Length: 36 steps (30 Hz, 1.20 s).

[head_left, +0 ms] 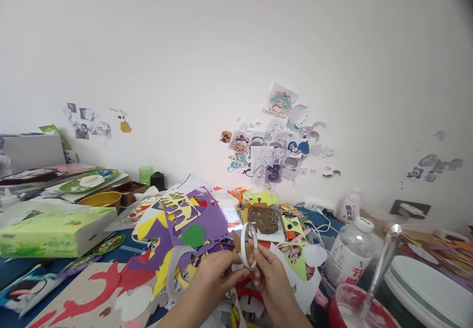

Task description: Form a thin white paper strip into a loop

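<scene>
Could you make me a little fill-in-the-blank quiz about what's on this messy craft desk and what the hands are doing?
1. Both hands, the left hand and the right hand, hold a small white roll of ____.
2. The big cut-out paper sheet just behind the hands is ____ in colour.
3. On the left side of the desk lies a green ____ box.
4. The clear plastic water bottle to the right of the hands has a ____ cap.

Missing words: tape; purple; tissue; white
</scene>
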### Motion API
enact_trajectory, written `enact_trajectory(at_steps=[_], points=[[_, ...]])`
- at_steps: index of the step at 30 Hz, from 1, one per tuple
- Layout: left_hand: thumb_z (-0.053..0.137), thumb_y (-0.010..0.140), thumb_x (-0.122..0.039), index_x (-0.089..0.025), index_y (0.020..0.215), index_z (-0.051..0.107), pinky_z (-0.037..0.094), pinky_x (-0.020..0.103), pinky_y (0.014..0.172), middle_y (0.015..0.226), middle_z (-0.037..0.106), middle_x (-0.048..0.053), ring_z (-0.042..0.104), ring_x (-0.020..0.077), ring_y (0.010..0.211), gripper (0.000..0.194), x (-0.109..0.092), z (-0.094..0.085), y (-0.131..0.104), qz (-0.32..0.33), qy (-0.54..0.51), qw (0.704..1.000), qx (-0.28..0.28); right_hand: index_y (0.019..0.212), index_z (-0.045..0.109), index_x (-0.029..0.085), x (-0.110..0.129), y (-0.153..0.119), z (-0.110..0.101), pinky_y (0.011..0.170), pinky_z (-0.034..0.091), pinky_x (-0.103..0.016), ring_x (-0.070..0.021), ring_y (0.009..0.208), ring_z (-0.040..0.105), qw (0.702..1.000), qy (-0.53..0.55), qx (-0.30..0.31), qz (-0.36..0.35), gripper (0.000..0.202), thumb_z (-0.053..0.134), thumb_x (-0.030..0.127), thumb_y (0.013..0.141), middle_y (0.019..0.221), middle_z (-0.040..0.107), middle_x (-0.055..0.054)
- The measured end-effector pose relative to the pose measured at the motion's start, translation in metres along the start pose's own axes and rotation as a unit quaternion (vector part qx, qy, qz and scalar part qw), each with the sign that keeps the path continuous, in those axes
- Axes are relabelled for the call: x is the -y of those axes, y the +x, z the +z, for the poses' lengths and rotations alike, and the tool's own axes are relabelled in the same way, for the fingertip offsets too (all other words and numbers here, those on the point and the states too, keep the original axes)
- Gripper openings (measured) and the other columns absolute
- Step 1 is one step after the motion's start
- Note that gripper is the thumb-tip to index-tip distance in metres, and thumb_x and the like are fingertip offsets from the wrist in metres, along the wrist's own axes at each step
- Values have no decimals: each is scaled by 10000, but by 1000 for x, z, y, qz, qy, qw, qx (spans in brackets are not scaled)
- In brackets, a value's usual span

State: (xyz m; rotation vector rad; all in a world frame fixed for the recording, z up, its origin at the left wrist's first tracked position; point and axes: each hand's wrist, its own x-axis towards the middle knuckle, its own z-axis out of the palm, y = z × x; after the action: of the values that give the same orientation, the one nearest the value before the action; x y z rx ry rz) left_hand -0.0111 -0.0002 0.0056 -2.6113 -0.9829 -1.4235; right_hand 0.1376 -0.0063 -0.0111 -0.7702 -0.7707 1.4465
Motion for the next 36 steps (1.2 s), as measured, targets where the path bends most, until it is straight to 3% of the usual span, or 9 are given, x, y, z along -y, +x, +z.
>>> enact_trajectory(at_steps=[8, 13, 17, 20, 23, 26, 31, 36], points=[[508, 822, -326, -192, 763, 607, 433, 177, 516, 640, 665, 1, 600, 116, 544, 177, -1, -2, 1, -41, -15, 999, 19, 946, 624, 154, -3, 1, -2, 356, 283, -119, -8, 399, 351, 1000, -25, 18, 4, 468, 743, 450, 604, 600, 519, 56], [483, 820, -276, -184, 705, 585, 401, 180, 484, 579, 610, -5, 562, 115, 517, 179, -4, 3, -1, -29, 10, 999, 34, 998, 605, 145, -5, 4, -7, 350, 289, -171, -54, 366, 349, 984, -174, 38, -25, 496, 628, 532, 690, 493, 465, 57], [445, 830, -235, -186, 686, 557, 381, 184, 473, 567, 578, -11, 540, 109, 506, 189, -5, 7, -5, -22, 44, 998, 42, 1058, 560, 194, -3, -4, -11, 537, 434, -228, -144, 642, 555, 918, -326, -73, -212, 396, 556, 470, 773, 860, 608, -49], [426, 822, -202, -190, 658, 529, 366, 191, 452, 545, 559, -16, 526, 107, 480, 194, -7, 8, -6, -10, 83, 996, 33, 973, 559, 223, -3, -13, -10, 660, 455, -237, -160, 773, 576, 869, -385, -51, -307, 216, 460, 375, 855, 917, 611, -55], [375, 821, -157, -195, 654, 496, 363, 201, 443, 546, 558, -11, 527, 109, 477, 210, -7, 10, -5, 38, 130, 991, 0, 884, 581, 230, -4, -17, -6, 662, 458, -237, -160, 739, 584, 827, -440, -10, -350, 112, 513, 301, 830, 819, 620, -38], [334, 843, -138, -200, 636, 456, 350, 212, 422, 525, 539, -12, 514, 109, 454, 249, -4, 15, -6, 99, 191, 976, -28, 813, 598, 226, -4, -14, -3, 641, 456, -237, -161, 711, 589, 796, -473, -17, -376, 66, 537, 250, 806, 758, 622, -30], [309, 850, -84, -206, 632, 420, 295, 237, 378, 504, 511, -17, 484, 126, 398, 273, 0, 22, -8, 146, 277, 949, -39, 732, 619, 238, -8, -10, -4, 616, 451, -236, -163, 696, 603, 770, -500, -26, -396, 133, 517, 223, 815, 747, 647, -29], [317, 835, -61, -204, 630, 418, 283, 246, 379, 496, 503, -20, 479, 131, 388, 269, -3, 21, -8, 150, 283, 947, -40, 861, 649, 256, -15, -12, -5, 656, 468, -233, -165, 753, 628, 759, -497, -53, -416, 130, 526, 239, 822, 830, 680, -29]])
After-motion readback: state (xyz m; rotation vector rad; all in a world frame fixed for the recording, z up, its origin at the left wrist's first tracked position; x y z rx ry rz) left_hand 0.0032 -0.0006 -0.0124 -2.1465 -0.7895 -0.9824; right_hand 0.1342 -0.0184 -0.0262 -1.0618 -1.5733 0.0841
